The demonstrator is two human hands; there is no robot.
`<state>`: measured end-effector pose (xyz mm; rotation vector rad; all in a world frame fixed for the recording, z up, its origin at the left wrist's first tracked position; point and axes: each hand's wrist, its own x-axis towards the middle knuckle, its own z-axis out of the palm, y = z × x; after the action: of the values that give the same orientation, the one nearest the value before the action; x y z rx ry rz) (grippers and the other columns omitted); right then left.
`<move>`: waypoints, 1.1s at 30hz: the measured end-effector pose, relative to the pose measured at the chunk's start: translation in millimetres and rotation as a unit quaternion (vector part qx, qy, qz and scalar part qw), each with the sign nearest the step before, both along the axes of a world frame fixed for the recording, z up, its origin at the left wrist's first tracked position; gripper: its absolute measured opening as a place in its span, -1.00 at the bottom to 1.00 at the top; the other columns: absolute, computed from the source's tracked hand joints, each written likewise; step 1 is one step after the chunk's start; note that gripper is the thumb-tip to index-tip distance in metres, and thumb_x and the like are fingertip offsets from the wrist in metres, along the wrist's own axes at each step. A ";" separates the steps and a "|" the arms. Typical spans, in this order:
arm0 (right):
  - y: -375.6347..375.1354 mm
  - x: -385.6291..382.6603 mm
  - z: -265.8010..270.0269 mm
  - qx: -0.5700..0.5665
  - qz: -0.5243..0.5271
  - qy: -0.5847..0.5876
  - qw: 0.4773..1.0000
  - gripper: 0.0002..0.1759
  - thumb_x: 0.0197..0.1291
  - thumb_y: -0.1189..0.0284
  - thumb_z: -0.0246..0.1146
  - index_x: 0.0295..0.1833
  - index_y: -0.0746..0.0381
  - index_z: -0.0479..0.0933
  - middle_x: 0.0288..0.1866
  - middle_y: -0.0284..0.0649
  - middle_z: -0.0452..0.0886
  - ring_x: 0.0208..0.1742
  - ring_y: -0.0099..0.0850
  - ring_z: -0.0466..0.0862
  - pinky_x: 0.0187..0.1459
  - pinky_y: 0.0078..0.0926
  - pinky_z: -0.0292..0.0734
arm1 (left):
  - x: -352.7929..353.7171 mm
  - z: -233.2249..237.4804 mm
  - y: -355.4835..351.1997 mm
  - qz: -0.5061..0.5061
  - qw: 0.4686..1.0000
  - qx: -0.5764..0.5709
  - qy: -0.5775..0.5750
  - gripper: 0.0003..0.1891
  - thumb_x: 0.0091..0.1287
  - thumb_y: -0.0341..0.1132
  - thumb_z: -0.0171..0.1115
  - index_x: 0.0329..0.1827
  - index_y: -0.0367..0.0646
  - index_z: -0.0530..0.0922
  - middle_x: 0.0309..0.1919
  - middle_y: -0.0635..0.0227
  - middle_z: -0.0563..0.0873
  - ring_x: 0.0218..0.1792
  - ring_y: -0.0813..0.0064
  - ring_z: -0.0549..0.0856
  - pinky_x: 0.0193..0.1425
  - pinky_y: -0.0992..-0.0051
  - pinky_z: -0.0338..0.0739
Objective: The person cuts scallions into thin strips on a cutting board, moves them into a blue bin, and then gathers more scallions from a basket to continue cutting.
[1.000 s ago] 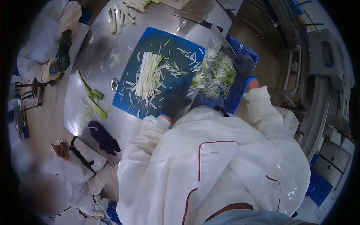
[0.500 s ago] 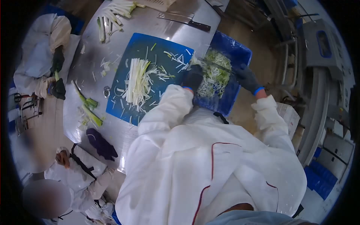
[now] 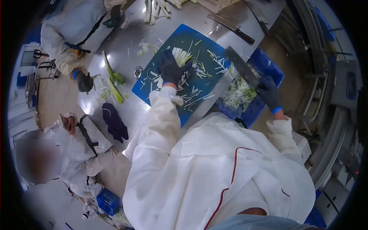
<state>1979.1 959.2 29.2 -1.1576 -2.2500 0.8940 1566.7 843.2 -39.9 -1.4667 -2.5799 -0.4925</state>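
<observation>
My right hand (image 3: 268, 93), in a dark glove, is closed round the handle of a large knife (image 3: 242, 68). The broad blade points up and left, above the gap between the board and the crate. On the blue cutting board (image 3: 156, 100), my gloved left hand (image 3: 171, 69) is wrapped over a bundle of cut leek strips (image 3: 181, 56), thumb on one side and fingers on the other. Part of the bundle is hidden under the palm. Loose pale shreds lie scattered over the board. Below the knife, a blue crate (image 3: 273, 66) with a liner holds shredded leek (image 3: 239, 94).
A second knife (image 3: 230, 27) lies on the steel table (image 3: 132, 50), with another beyond it. Leeks (image 3: 156, 9) are piled at the far edge. Green leek pieces (image 3: 113, 81) and a dark purple glove (image 3: 114, 122) lie left. Co-workers stand along the left side.
My left hand has moved from beside the crate onto the leek strips on the board. The knife in my right hand has swung up towards the board, and the whole view has shifted.
</observation>
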 end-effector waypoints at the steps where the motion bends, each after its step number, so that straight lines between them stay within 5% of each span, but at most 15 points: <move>1: 2.7 -27.5 0.5 0.030 0.025 -0.029 0.999 -0.62 -0.04 0.49 0.44 -0.02 0.28 0.66 -0.13 -0.03 0.61 -0.14 -0.10 0.66 -0.10 -0.26 0.58 | -11.1 -4.8 -4.7 0.029 0.999 -0.009 0.035 0.15 -0.09 0.36 0.46 0.41 -0.36 0.31 0.29 -0.02 0.53 0.29 -0.09 0.50 0.36 0.08 0.36; 2: 5.3 -56.6 1.1 0.062 0.050 -0.057 0.995 -0.62 -0.01 0.44 0.44 0.00 0.26 0.67 -0.09 -0.03 0.62 -0.12 -0.10 0.67 -0.08 -0.25 0.59 | -10.3 -2.1 -9.9 0.036 0.997 -0.069 -0.020 0.01 0.07 0.30 0.39 0.41 -0.32 0.33 0.26 -0.02 0.54 0.23 -0.09 0.53 0.31 0.03 0.38; 4: 7.9 -112.1 -7.4 0.008 0.041 -0.064 0.997 -0.62 0.01 0.39 0.42 0.01 0.21 0.68 -0.03 -0.02 0.63 -0.09 -0.08 0.67 -0.05 -0.22 0.59 | -1.7 -29.4 -20.4 -0.012 0.998 -0.029 -0.047 -0.03 0.12 0.25 0.35 0.45 -0.28 0.29 0.27 0.01 0.52 0.19 -0.03 0.54 0.26 0.02 0.39; 7: 13.0 -166.6 -48.8 0.100 0.085 -0.048 0.990 -0.57 0.06 0.33 0.39 0.10 0.15 0.65 0.00 0.00 0.65 -0.04 0.01 0.67 -0.03 -0.10 0.58 | 29.3 -41.8 -28.7 -0.012 1.000 -0.012 -0.008 -0.28 0.17 -0.01 0.36 0.37 -0.13 0.40 0.24 0.15 0.54 0.11 0.09 0.57 0.14 0.08 0.45; 10: -4.3 -197.1 -30.6 0.003 0.099 -0.206 0.974 -0.51 0.14 0.27 0.34 0.21 0.11 0.59 -0.04 0.04 0.67 0.00 0.04 0.67 0.01 -0.05 0.58 | 39.3 -47.0 -33.8 -0.007 1.000 -0.002 -0.006 -0.26 0.15 0.01 0.36 0.37 -0.13 0.40 0.20 0.18 0.55 0.10 0.13 0.57 0.14 0.10 0.44; 19: -1.0 -198.1 -61.6 -0.005 0.116 -0.214 0.970 -0.53 0.22 0.25 0.26 0.22 0.17 0.54 -0.11 0.12 0.70 -0.07 0.10 0.68 -0.03 0.06 0.56 | 28.1 34.8 -78.7 -0.135 0.970 0.110 -0.172 -0.36 0.30 -0.02 0.32 0.33 -0.25 0.48 0.30 -0.01 0.55 0.30 -0.07 0.50 0.35 0.04 0.35; 23: 7.8 -196.2 -71.7 -0.028 0.117 -0.215 0.969 -0.60 0.21 0.26 0.25 0.09 0.25 0.58 -0.15 0.12 0.70 -0.10 0.12 0.68 -0.06 0.06 0.56 | -4.8 15.1 -95.4 -0.060 0.964 0.164 -0.199 -0.48 0.33 -0.15 0.32 0.28 -0.27 0.51 0.16 -0.02 0.65 0.24 -0.14 0.54 0.37 0.02 0.35; 29: 8.2 -192.8 -73.4 -0.032 0.096 -0.168 0.981 -0.64 0.20 0.23 0.26 -0.02 0.27 0.60 -0.14 0.14 0.69 -0.09 0.12 0.67 -0.04 0.04 0.56 | -70.6 8.7 -42.9 -0.007 0.990 0.144 0.010 -0.49 0.29 -0.04 0.30 0.18 -0.21 0.60 0.12 0.06 0.65 0.13 -0.07 0.60 0.22 0.09 0.47; 33: 10.9 -191.2 -83.8 -0.032 0.078 -0.182 0.980 -0.61 0.21 0.23 0.26 0.02 0.28 0.60 -0.15 0.13 0.70 -0.09 0.11 0.67 -0.03 0.02 0.55 | -85.6 -30.1 -9.1 -0.030 0.995 0.016 -0.091 -0.55 0.31 -0.07 0.21 0.15 -0.16 0.62 0.07 0.10 0.66 0.08 -0.03 0.61 0.20 0.06 0.46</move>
<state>1788.0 970.2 -54.6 -1.2725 -2.6539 0.8772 1481.1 834.1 -69.9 -1.5601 -2.6544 -0.7028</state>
